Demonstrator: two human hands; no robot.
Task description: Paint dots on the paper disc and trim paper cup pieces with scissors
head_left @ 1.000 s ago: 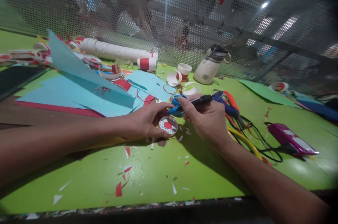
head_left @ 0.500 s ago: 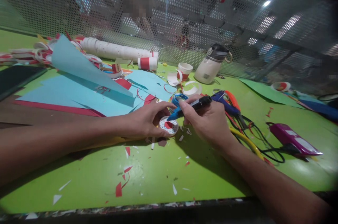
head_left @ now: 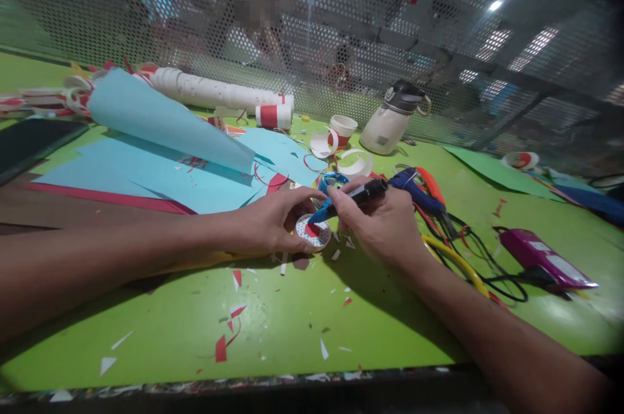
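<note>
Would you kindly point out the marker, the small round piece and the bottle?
Marker [head_left: 363, 194]: head view, on its black barrel.
Small round piece [head_left: 313, 231]: head view, on its red centre.
Bottle [head_left: 389, 121]: head view, on its white body.

a hand can slide over the front of the green table [head_left: 166, 329], past flat paper scraps [head_left: 221, 349]. between the left hand [head_left: 268, 222] and right hand [head_left: 383, 222], the pen [head_left: 365, 192] and round white piece [head_left: 320, 238] fill the small gap. blue paper [head_left: 166, 118] sticks up on the left. a purple box [head_left: 526, 248] blocks the right. a tall bottle [head_left: 385, 125] stands behind
</note>
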